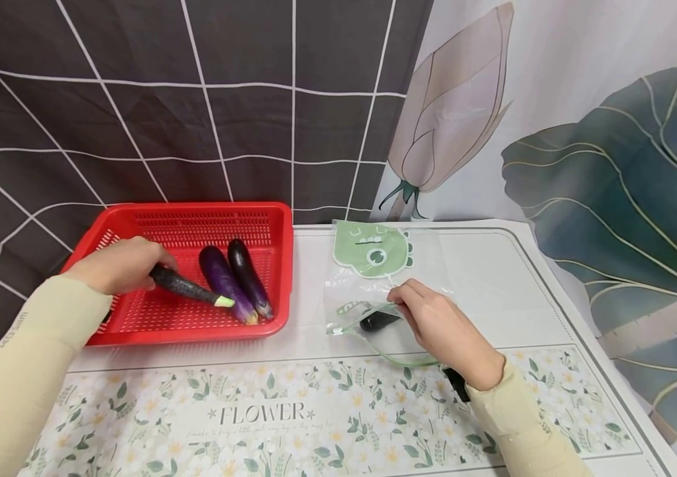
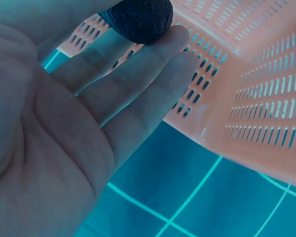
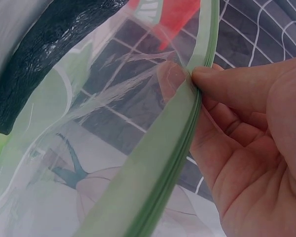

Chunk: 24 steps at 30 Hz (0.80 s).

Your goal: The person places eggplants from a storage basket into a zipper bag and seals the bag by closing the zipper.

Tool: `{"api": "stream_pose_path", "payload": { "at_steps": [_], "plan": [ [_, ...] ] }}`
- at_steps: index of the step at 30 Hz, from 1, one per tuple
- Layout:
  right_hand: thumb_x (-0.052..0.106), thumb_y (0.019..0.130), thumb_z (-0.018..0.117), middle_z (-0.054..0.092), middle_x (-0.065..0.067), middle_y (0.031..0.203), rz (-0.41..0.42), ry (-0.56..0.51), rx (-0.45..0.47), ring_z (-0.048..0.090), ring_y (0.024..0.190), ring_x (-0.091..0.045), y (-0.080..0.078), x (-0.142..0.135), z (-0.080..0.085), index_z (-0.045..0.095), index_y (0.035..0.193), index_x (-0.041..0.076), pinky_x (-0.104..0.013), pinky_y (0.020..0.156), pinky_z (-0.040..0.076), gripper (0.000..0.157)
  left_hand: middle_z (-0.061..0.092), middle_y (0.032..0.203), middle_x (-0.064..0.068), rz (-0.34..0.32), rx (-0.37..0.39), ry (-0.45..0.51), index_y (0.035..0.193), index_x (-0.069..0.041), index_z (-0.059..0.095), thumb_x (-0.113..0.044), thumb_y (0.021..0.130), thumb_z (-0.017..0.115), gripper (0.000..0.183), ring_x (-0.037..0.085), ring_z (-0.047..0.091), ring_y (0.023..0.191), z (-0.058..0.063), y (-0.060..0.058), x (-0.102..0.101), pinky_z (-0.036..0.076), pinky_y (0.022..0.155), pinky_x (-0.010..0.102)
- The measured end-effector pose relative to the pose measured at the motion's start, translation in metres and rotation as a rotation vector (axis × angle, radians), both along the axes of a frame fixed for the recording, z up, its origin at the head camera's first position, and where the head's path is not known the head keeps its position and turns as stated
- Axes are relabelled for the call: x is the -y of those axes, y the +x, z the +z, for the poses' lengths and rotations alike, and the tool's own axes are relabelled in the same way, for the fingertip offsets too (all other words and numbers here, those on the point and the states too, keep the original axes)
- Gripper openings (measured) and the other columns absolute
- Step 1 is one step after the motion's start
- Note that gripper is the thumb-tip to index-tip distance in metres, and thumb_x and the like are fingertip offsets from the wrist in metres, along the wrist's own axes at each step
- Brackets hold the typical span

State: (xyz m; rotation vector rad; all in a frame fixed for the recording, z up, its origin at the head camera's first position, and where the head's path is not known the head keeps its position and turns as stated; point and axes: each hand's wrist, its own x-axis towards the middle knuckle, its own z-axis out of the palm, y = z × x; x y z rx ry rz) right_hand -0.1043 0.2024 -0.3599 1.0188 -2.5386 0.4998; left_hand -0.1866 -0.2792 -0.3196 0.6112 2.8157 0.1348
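My left hand [image 1: 126, 265] holds a dark zucchini [image 1: 186, 286] by one end over the red basket [image 1: 195, 336]; its pale green tip points right. In the left wrist view the zucchini's rounded dark end [image 2: 143, 19] lies against my fingertips. My right hand [image 1: 442, 324] pinches the green zip edge [image 3: 172, 148] of a clear zip bag [image 1: 344, 291] between thumb and finger, and the bag's mouth gapes toward me. Inside the bag lies another dark, wrinkled zucchini [image 3: 49, 59], partly hidden in the head view.
Two purple eggplants, one lighter [image 1: 225, 281] and one darker [image 1: 250, 275], lie side by side in the basket. A floral mat [image 1: 255, 437] covers the table front. Behind stand a black grid cloth [image 1: 243, 126] and a flower-printed curtain [image 1: 553, 86].
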Motion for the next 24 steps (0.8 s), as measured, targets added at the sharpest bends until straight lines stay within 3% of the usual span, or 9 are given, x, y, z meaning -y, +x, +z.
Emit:
{"api": "stream_pose_path", "payload": {
  "at_steps": [9,24],
  "plan": [
    [-0.007,0.089,0.068,0.064,-0.001,0.097,-0.004,-0.010,-0.015,0.066,0.083,-0.018,0.000,0.000,0.000,0.063,0.102,0.005,-0.033,0.072,0.057,0.018,0.068,0.083,0.001,-0.068,-0.045,-0.013,0.097,-0.011,0.079,0.003,0.070,0.086,0.031,0.018,0.060,0.074,0.009,0.003,0.002,0.056,0.069,0.044],
    [-0.010,0.088,0.069,0.064,-0.002,0.095,-0.010,-0.014,-0.020,0.066,0.083,-0.016,-0.001,0.000,-0.001,0.063,0.100,0.005,-0.033,0.070,0.057,0.020,0.064,0.079,-0.001,-0.005,-0.020,0.015,0.102,-0.010,0.077,0.000,0.071,0.087,0.034,0.018,0.056,0.070,0.020,0.013,-0.001,0.052,0.064,0.041]
  ]
}}
